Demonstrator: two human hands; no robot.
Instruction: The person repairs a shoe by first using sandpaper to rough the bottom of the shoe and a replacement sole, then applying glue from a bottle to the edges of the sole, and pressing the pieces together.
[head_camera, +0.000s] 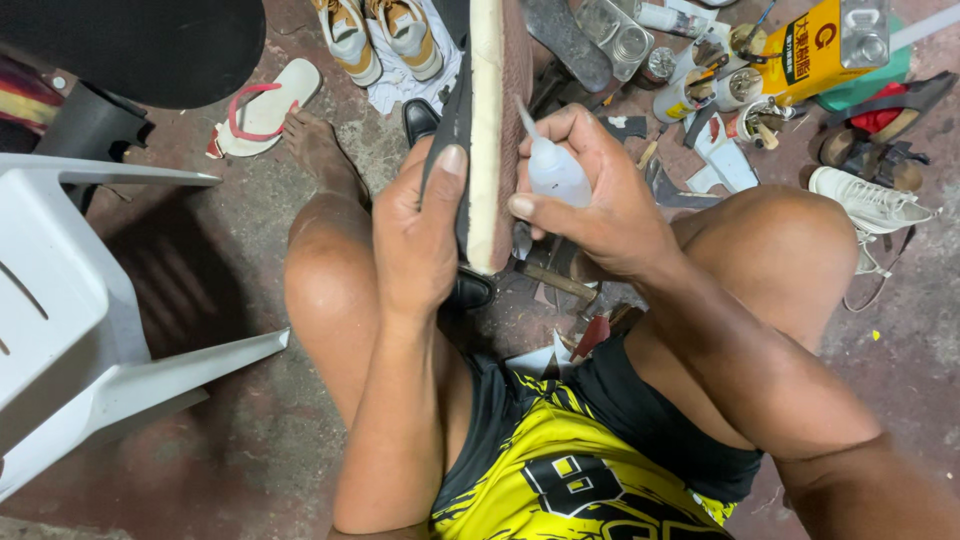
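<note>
My left hand (425, 235) grips a long shoe sole (487, 130) held on edge, with a cream-coloured side, a black layer on the left and a brownish face on the right. My right hand (590, 195) squeezes a small white plastic bottle (552, 168); its thin nozzle touches the cream edge of the sole. Both forearms rest over my bare knees. A black shoe (420, 120) lies on the floor beneath the sole, mostly hidden by my left hand.
An overturned white plastic chair (70, 320) lies at left. A flip-flop (265, 105) and a pair of tan sneakers (380, 35) sit on the concrete floor ahead. A yellow tin can (815, 50), jars, tools, a white sneaker (870, 200) and sandals crowd the upper right.
</note>
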